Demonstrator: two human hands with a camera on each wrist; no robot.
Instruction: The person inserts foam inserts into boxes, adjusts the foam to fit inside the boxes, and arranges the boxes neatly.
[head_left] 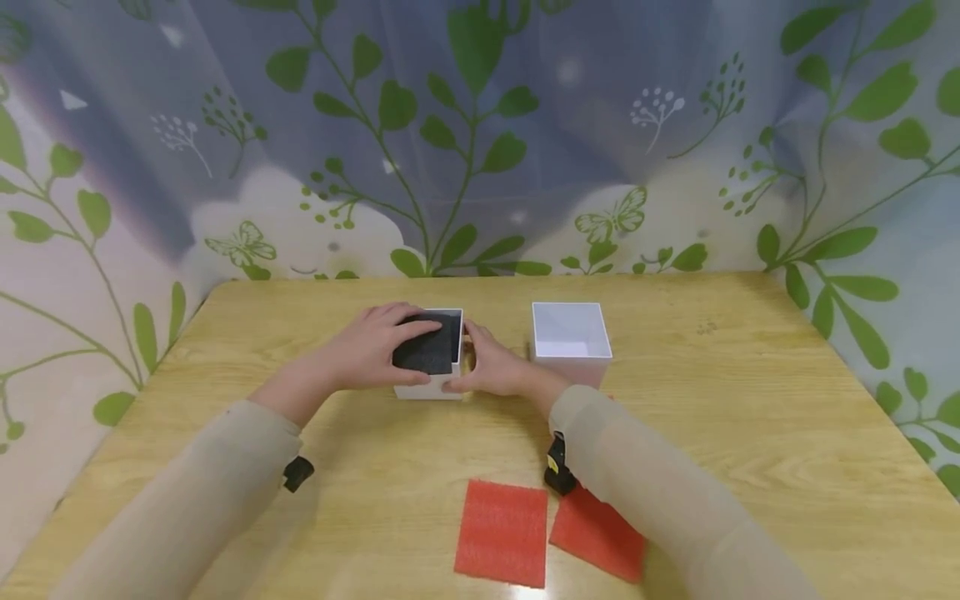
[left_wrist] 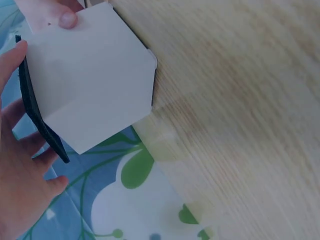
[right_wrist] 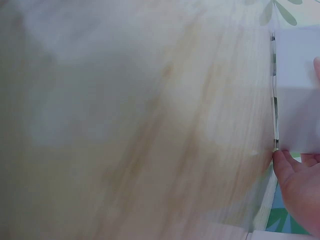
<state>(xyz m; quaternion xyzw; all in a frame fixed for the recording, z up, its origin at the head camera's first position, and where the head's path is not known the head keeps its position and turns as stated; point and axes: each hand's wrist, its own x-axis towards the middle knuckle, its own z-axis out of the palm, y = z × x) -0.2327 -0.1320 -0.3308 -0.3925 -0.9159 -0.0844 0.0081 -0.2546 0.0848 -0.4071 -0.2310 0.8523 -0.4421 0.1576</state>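
A white open-topped box (head_left: pixel 429 390) stands on the table, left of centre. Over its opening lies a thin black square pad (head_left: pixel 427 357), slightly bent in the left wrist view. My left hand (head_left: pixel 371 346) grips the pad, fingers spread over the top and thumb by the near edge. With the right hand (head_left: pixel 491 365) I hold the box's right side, thumb at the front corner. The right wrist view catches only part of the box (right_wrist: pixel 297 115) and the right hand (right_wrist: pixel 302 192) at its edge. How far the pad sits inside the box is hidden.
A second white box (head_left: pixel 587 371), open at the top, stands to the right behind my right forearm. Two red square pads lie nearer me: one flat (head_left: pixel 502 533), the other (head_left: pixel 596 533) partly under the right sleeve. A leaf-patterned curtain (head_left: pixel 480 167) hangs behind the table.
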